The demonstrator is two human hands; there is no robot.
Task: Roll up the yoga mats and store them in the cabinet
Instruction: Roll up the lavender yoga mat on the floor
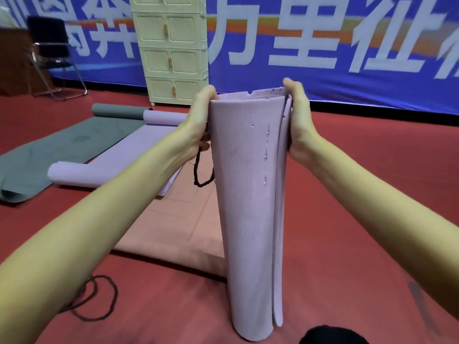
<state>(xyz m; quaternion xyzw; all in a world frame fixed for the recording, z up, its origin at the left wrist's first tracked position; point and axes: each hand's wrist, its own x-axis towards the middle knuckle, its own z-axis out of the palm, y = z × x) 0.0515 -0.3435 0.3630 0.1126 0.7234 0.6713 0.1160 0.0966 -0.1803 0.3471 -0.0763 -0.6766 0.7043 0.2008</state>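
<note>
Lilac roll [248,207] stands on end on the red floor [360,194], just in front of me. My left hand [198,120] grips the top rim, fingers curled over the edge, with a black cord [202,172] dangling from it. My right hand [298,120] clamps the loose outer flap against the roll's other side.

Step in hand, I judge: squaring and tightening this roll before tying it. The outer layers gape down the right edge, so the next move calls for pulling the flap snug, then looping the cord round.

Still unrolled: a pink mat [178,219] behind the roll, a lilac mat [129,150] and a grey mat [49,155] to the left. The cabinet [173,58] stands well apart, doors closed. A second cord [99,299] lies by my left arm.
</note>
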